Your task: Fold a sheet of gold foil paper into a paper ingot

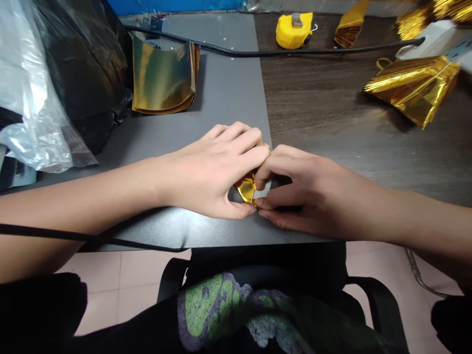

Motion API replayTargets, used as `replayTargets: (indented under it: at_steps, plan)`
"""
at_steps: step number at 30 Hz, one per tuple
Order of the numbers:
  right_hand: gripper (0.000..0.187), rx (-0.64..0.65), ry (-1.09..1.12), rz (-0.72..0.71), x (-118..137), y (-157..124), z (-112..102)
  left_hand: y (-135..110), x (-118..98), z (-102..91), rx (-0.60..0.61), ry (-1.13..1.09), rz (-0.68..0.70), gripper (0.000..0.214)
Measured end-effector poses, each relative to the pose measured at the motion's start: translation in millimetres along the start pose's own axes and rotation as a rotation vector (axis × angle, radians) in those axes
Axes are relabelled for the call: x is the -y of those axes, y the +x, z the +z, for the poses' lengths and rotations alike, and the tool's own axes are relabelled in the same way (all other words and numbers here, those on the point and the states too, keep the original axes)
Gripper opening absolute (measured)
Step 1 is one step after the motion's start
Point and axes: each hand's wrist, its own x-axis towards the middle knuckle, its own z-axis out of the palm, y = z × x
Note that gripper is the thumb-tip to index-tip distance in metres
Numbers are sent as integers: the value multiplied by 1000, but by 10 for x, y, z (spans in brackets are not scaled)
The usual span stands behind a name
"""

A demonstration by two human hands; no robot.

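Observation:
A small piece of shiny gold foil [246, 188] lies at the front of the desk, mostly covered by my fingers. My left hand [221, 167] arches over it from the left, thumb at its near end and fingers curled at its far side. From the right, my right hand [302, 189] pinches the foil's edge with bent fingers and thumb. The two hands touch at the fingertips. How the foil is folded under them is hidden.
A stack of curved gold sheets [164, 76] stands behind my left hand. Folded gold foil bundles [416, 88] lie at the right, near a yellow tape measure [294, 30]. A black cable [236, 53] crosses the desk. Plastic-wrapped black bags [79, 64] fill the left.

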Motion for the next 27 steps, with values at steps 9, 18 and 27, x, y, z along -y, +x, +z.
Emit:
replayTargets:
  at_steps: [9,18,27]
  plan:
    - [18,56,37,-74,-68,9,-79,-12,6,-17,31,2,-9,38]
    - [22,131,70,-87,-85,10,-156,-30,30,-17,34,21,15,36]
    - [18,230,118,-142,-217,0,-270,-8,44,-48,74,-33,-22,40]
